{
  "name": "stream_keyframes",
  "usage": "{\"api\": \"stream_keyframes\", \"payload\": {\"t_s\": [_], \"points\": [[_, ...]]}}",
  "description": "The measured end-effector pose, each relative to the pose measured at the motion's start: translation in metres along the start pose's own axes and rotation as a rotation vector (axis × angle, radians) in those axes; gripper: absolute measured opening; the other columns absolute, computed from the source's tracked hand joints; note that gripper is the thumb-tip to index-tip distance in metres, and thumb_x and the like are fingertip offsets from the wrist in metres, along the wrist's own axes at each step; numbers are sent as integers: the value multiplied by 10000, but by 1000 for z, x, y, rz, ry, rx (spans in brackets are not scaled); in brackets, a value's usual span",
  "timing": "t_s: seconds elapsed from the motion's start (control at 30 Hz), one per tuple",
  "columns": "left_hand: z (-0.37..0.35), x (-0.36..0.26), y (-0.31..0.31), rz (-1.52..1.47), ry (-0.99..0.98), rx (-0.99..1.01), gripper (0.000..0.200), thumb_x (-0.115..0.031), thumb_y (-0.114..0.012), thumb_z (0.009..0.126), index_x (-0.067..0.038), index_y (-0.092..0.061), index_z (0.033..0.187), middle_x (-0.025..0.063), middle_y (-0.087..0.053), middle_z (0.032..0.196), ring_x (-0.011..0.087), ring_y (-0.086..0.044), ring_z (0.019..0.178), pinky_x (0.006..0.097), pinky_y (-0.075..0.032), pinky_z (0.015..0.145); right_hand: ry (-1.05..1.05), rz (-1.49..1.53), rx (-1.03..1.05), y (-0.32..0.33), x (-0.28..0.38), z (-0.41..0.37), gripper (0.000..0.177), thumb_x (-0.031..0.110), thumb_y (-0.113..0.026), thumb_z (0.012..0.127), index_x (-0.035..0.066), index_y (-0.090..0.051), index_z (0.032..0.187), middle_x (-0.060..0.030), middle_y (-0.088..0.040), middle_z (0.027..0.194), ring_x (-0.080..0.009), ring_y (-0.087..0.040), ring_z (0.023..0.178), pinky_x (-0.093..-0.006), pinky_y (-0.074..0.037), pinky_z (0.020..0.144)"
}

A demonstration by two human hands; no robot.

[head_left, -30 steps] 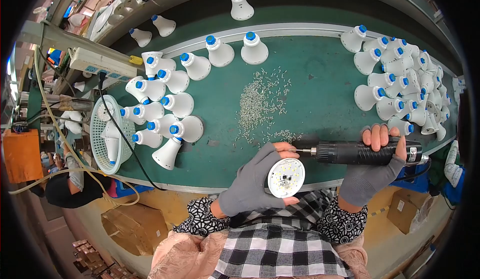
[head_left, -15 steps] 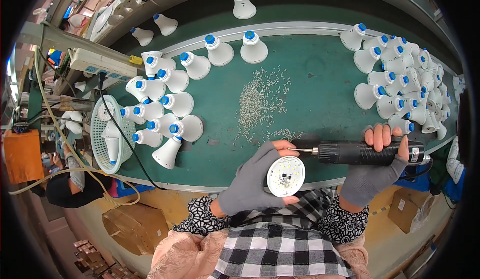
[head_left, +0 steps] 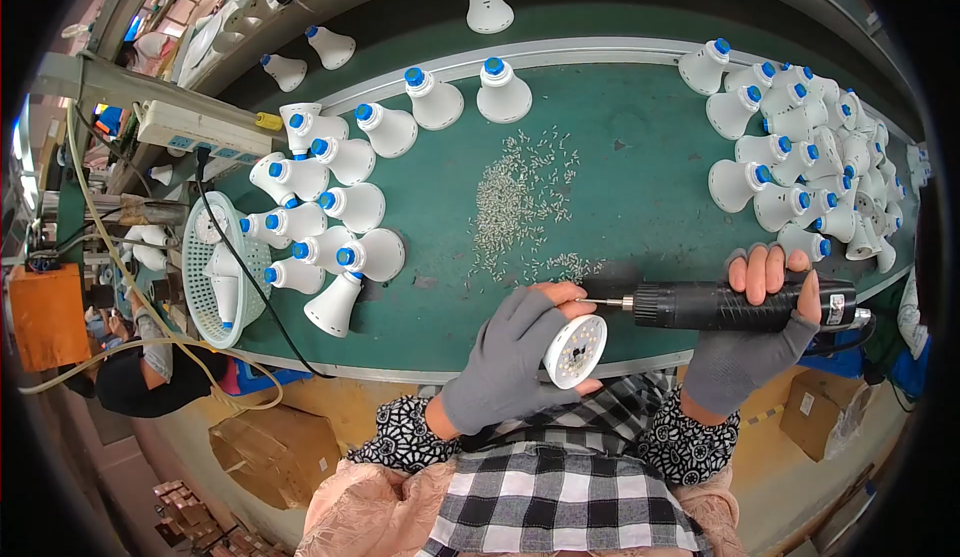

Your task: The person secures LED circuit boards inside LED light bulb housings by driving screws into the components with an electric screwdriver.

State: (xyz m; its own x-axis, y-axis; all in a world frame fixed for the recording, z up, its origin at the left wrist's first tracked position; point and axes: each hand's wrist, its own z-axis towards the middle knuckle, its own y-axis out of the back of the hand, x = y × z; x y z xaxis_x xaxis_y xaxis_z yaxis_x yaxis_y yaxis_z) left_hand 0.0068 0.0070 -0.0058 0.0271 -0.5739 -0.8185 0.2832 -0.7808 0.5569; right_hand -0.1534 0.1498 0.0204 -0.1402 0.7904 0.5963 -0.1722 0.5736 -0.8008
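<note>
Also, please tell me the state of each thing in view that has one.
Left hand: closed on lamp body.
Circuit board: exposed, tilted.
Right hand: closed around screwdriver.
Bit: roughly horizontal.
Screw-like pieces: loose, scattered.
Basket: holding white parts.
Power strip: black plug inserted.

Two hands (head_left: 510, 352) are holding one lamp housing (head_left: 576, 352) and one power screwdriver (head_left: 700, 305). Three housings (head_left: 490, 9) are standing beyond the rail (head_left: 600, 51), about fifteen at left; one basket (head_left: 188, 275) and one power strip (head_left: 200, 127) are showing. Right-side housings (head_left: 735, 186) and screws (head_left: 503, 207) are crowding past counting.
</note>
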Motion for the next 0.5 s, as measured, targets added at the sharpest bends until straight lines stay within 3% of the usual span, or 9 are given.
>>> {"api": "stream_keyframes", "payload": {"t_s": [0.3, 0.5], "points": [[0, 5, 4, -8, -40, 84, 666, -269, -845, 631, -52, -566, 1195, 123, -529, 1209, 315, -547, 1094, 409, -468, 920, 14, 15, 93, -1, 0, 1, 184, 243, -492, 940, 78, -473, 1020, -15, -415, 757, -114, -436, 641, -293, -377, 658], [0, 7, 6, -290, 181, 114, 749, -272, -868, 624, -79, -519, 1258, 96, -540, 1208, 240, -556, 1120, 338, -458, 951, 92, 7, 73, 0, 4, 0, 205, 244, -514, 933, 61, -470, 1015, -15, -414, 753, -113, -434, 628, -290, -379, 647]]}}
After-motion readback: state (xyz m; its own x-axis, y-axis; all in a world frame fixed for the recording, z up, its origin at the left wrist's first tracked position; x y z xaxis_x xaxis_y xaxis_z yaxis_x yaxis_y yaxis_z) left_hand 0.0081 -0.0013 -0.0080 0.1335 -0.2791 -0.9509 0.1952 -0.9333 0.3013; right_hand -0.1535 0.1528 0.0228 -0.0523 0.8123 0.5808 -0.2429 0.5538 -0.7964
